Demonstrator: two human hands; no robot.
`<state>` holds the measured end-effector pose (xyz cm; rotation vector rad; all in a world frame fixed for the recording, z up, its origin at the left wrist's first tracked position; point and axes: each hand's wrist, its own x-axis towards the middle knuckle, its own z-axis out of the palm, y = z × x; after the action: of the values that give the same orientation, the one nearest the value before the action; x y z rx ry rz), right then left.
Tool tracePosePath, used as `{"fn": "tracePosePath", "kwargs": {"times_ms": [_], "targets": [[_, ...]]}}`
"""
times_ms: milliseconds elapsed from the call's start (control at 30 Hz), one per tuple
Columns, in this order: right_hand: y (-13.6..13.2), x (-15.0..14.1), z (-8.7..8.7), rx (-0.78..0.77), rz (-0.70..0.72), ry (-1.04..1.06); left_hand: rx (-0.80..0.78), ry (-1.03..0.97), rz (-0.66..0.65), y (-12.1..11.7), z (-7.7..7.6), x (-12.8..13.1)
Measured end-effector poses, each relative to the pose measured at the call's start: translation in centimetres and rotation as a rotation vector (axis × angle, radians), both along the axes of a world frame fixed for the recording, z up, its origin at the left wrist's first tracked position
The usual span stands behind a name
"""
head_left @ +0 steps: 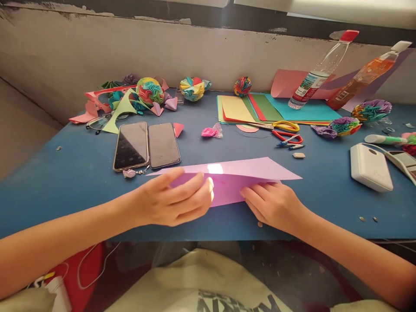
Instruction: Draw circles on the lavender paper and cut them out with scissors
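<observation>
A light purple sheet of paper [224, 195] lies near the front edge of the blue table, its far part folded over into a raised flap [247, 168]. My left hand [185, 197] is at the left part of the sheet with its fingers spread apart, the fingertips over the paper; whether they touch it I cannot tell. At the right end, my right hand [273, 201] has its fingers closed together on the sheet near the fold. Its thumb is mostly hidden. Bright sunlight falls on the flap and on my left fingertips.
Beyond the sheet lie two phones [131, 145], scissors [286, 130] and a stack of coloured paper [237, 110]. Two bottles [310, 84] lean at the back right. Several paper flower balls [149, 91] sit along the wall. A white power bank [370, 167] lies at right.
</observation>
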<state>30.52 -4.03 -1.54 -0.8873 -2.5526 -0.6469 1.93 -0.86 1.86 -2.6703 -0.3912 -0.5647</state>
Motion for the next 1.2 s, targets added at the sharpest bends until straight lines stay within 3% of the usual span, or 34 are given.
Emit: {"fn": "tracePosePath", "kwargs": {"times_ms": [167,267,333,400,533,667,800,933,1200], "targets": [[-0.3,0.0,1.2,0.011,-0.027,-0.019,-0.14,0.022,0.165,0.8,1.9,0.3],[-1.7,-0.4,2.1,-0.153,0.06,0.012,-0.371,0.093,0.142,0.6,2.2,0.4],[-2.6,-0.7,2.5,-0.279,0.168,-0.004,-0.437,0.138,0.12,0.7,1.6,0.6],[-3.1,-0.8,2.9,-0.339,0.262,-0.007,-0.375,0.17,0.078,1.1,0.5,0.9],[-1.7,-0.9,3.5,-0.384,0.275,0.075,-0.224,0.221,-0.064,2.0,-1.5,1.3],[2.0,-1.7,2.7,-0.42,0.261,0.131,-0.17,0.152,-0.109,2.3,-2.4,1.1],[4.4,-2.6,0.8,-0.437,0.37,0.112,-0.252,0.024,-0.06,2.5,-2.6,0.8],[4.0,-2.5,-0.1,-0.473,0.369,0.081,-0.381,0.032,0.036,2.5,-2.9,0.5],[3.4,-2.0,-0.2,-0.628,0.355,-0.008,-0.578,0.212,0.151,1.7,-3.5,0.1]]}}
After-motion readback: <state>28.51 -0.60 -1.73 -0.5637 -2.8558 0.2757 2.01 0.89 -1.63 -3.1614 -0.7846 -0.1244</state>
